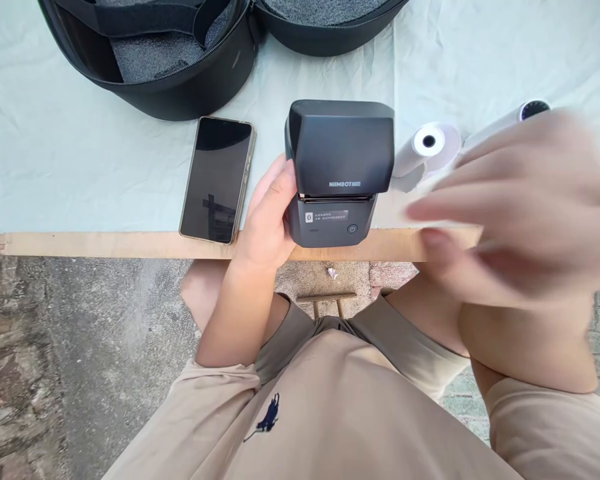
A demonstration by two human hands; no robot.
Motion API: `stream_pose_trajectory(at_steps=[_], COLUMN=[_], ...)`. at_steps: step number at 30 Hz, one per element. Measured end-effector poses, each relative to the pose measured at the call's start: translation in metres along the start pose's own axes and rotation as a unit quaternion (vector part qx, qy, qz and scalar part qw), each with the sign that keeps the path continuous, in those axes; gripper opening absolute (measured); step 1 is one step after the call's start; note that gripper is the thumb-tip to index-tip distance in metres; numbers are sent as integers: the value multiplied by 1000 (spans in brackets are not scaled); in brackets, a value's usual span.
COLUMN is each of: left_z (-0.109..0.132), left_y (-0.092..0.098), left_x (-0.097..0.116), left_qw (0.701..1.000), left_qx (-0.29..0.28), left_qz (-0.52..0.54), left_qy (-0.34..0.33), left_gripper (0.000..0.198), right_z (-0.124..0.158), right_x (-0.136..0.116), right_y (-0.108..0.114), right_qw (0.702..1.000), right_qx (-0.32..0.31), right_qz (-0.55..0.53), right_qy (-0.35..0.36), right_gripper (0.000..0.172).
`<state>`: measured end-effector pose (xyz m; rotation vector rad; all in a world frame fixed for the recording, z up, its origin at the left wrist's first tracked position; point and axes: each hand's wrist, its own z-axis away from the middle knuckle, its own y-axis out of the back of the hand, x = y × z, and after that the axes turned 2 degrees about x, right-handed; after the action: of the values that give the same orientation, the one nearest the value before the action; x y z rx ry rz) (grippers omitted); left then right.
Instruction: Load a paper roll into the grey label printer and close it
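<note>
While the left hand [264, 230] holds the printer [341, 143], the right hand [530, 207] (grip unclear) blurs near 2 rolls [411, 157].

NIIMBOT [345, 184] on dark printer [341, 147]

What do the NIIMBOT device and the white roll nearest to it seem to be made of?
NIIMBOT device: probably hard plastic, matte and dark, judging by its soft sheen and moulded edges.
White roll: likely paper, smooth-looking; a thin loose layer curls off it. Coating unclear.
</note>
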<state>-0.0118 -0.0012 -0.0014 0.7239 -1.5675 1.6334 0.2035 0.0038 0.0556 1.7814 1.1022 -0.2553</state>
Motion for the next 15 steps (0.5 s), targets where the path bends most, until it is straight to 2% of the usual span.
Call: stream_pose_trajectory(at_steps=[1, 3, 6, 8, 11, 15], left_z=[0, -1, -2, -2, 0, 2], left_y=[1, 2, 2, 0, -6, -9], left_x=[0, -1, -2, 0, 6, 10], left_qw=[1000, 1000, 999, 999, 1000, 997], left_qx=[-6, -14, -19, -17, 10, 19], left_qz=[-1, 1, 19, 27, 13, 12], left_qy=[-3, -11, -26, -23, 26, 71], left_gripper=[29, 29, 31, 34, 44, 51], right_z=[-1, -5, -9, -13, -21, -34], right_x=[-7, -15, -18, -18, -18, -17], right_y=[-7, -16, -20, -18, -18, -22], right_qw=[993, 982, 986, 985, 978, 974], right_qx=[-61, -86, -79, -65, -52, -87], right_qz=[34, 78, 103, 109, 141, 185], right_qy=[94, 148, 102, 113, 147, 97], right_gripper=[11, 15, 20, 24, 35, 50])
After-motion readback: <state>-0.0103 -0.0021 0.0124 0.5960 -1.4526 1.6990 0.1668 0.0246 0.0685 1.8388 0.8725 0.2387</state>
